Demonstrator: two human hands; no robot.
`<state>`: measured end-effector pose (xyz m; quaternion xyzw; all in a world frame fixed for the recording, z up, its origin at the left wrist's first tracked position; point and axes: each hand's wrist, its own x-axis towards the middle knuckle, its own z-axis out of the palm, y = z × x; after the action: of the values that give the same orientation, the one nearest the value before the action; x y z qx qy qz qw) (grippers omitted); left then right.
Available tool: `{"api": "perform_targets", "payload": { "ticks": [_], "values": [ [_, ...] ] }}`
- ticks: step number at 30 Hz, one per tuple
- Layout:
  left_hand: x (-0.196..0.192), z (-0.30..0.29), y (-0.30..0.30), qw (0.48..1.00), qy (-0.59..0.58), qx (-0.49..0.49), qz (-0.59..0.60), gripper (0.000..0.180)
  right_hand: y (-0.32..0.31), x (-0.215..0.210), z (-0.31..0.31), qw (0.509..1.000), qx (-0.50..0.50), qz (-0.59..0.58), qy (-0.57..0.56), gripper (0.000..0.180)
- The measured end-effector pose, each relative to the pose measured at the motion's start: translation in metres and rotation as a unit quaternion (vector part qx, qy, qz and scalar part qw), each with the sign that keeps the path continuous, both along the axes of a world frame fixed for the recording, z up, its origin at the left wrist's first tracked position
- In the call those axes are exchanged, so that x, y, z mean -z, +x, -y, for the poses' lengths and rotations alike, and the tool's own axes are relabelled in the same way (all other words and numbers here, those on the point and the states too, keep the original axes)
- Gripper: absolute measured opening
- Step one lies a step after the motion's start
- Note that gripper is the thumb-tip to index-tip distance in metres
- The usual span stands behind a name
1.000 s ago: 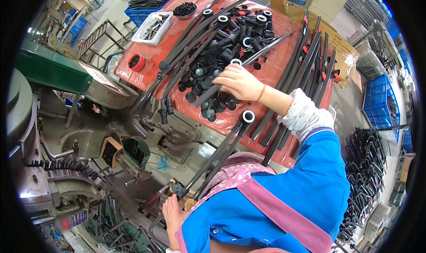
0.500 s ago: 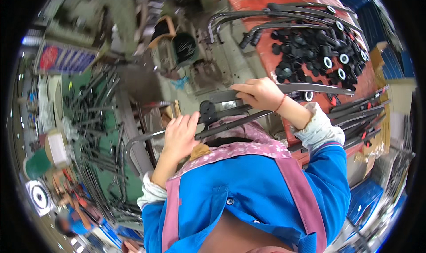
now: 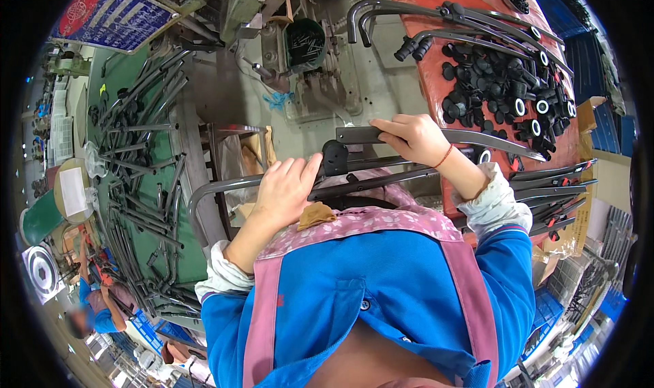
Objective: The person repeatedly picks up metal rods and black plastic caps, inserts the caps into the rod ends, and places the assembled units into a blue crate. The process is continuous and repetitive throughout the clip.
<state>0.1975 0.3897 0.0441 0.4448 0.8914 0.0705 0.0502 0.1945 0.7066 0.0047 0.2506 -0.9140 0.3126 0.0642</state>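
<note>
My left hand (image 3: 285,192) is closed around a bent dark metal tube (image 3: 228,185), whose curved end hangs out to the left. Beside its fingertips sits a black plastic joint (image 3: 334,158) with small holes, and two dark bars run right from there. My right hand (image 3: 414,140) pinches a flat, slightly curved dark bar (image 3: 490,140) between thumb and fingers. That bar's left end lies just above the joint; I cannot tell whether they touch. Its right part reaches over the red table. The fingers of both hands are partly hidden.
On the red table (image 3: 424,74) at right lie black plastic caps (image 3: 480,81), white rings and bent tubes (image 3: 436,20). Many dark tubes cover the green table (image 3: 102,204) at left. Ahead stands a machine with a dark green bin (image 3: 304,44). Another person (image 3: 102,306) is at lower left.
The whole view has shifted, so the tables and machine appear in different places. Both hands keep their grips; the joint and flat bar appear slightly farther right and higher.
</note>
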Motion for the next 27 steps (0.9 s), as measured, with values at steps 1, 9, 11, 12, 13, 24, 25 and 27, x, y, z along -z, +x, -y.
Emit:
{"api": "perform_targets", "payload": {
  "ticks": [1,9,11,12,13,24,25,27],
  "values": [
    [0.000,-0.001,-0.001,1.000,0.000,0.001,0.003,0.088,0.000,0.000,-0.001,1.000,0.001,-0.004,-0.001,0.030],
    [0.000,-0.003,-0.002,1.000,-0.007,0.013,-0.007,0.090,0.003,0.003,0.002,1.000,-0.009,-0.025,0.011,0.031],
    [0.001,-0.003,-0.001,1.000,-0.009,0.017,-0.020,0.092,0.010,-0.001,0.006,0.999,-0.034,-0.007,-0.011,0.032],
    [0.001,-0.003,-0.002,1.000,-0.009,0.018,-0.007,0.093,0.013,0.000,0.008,0.999,-0.042,-0.020,-0.008,0.032],
    [-0.001,-0.005,-0.004,1.000,-0.006,0.018,0.006,0.093,0.013,0.001,0.009,0.999,-0.039,-0.012,-0.010,0.032],
    [-0.002,-0.029,-0.021,0.959,0.049,-0.118,0.252,0.052,0.013,0.014,0.006,0.999,-0.038,0.013,-0.013,0.033],
    [0.001,-0.033,-0.022,0.956,0.044,-0.133,0.258,0.049,0.012,0.014,0.006,0.999,-0.037,0.012,-0.013,0.032],
    [0.005,-0.041,-0.024,0.949,0.034,-0.161,0.268,0.044,0.012,0.015,0.005,0.999,-0.035,0.009,-0.014,0.031]
  ]
}}
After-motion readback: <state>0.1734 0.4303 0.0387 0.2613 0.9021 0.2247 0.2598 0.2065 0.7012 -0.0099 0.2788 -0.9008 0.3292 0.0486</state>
